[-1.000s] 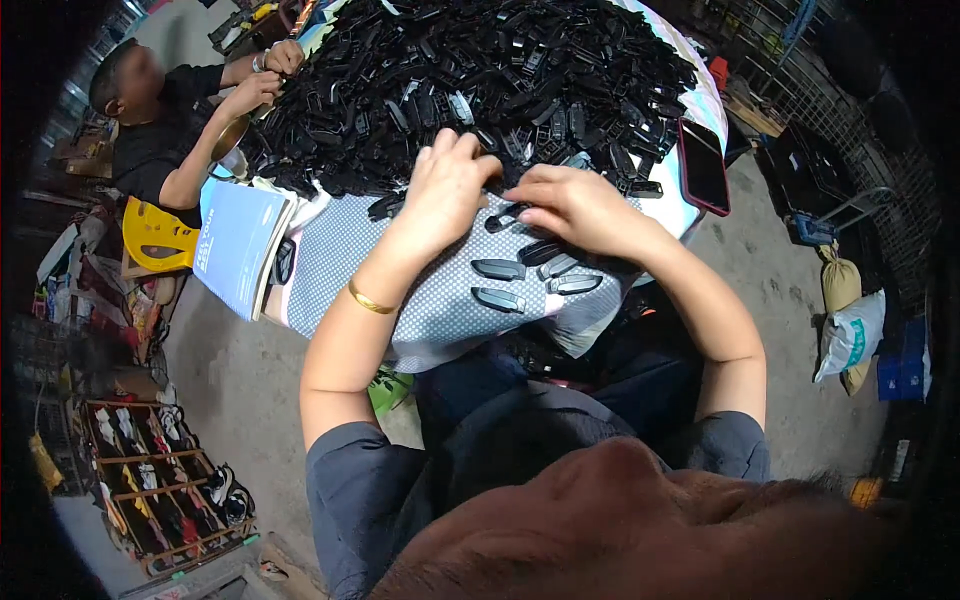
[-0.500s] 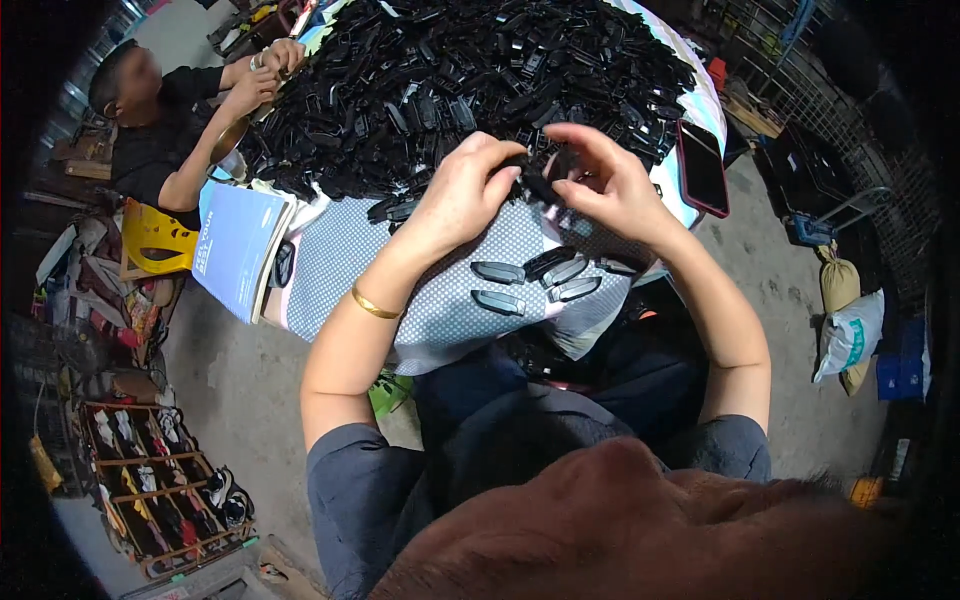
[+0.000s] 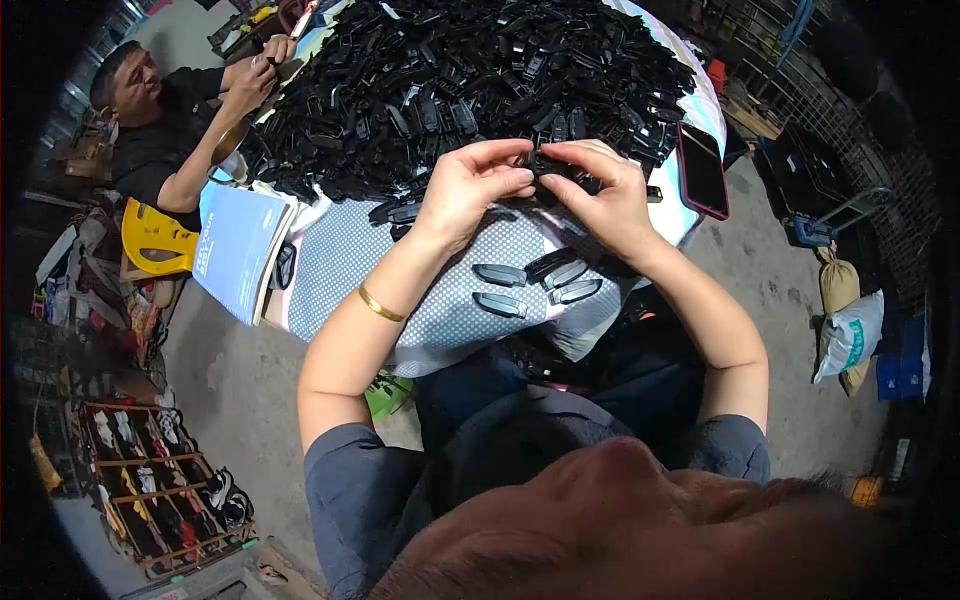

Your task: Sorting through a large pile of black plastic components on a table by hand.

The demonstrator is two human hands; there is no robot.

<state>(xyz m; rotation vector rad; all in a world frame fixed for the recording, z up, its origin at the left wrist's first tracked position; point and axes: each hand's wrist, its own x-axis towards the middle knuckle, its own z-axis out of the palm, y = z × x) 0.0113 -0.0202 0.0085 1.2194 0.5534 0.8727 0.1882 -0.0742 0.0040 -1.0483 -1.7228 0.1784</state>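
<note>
Together, left hand (image 3: 470, 190) and right hand (image 3: 605, 195) grip a black clip (image 3: 548, 165), lengthwise left-right between fingertips.

Smartphone (image 3: 702, 170): flat on table edge, just right of right hand (image 3: 605, 200); dark blank screen, red rim, rectangular.

Blue booklet (image 3: 238, 250): well left of left hand (image 3: 465, 190), overhanging table's left edge; rectangular, light blue cover, white print, not legible.

White sack (image 3: 848, 335): on floor far right of right hand, below its level; bulging, white with green and dark markings. Tan sack (image 3: 838, 280) touching it, above and behind.

Blue packages (image 3: 900, 365): at far right rim, beside sacks; detail unclear.
</note>
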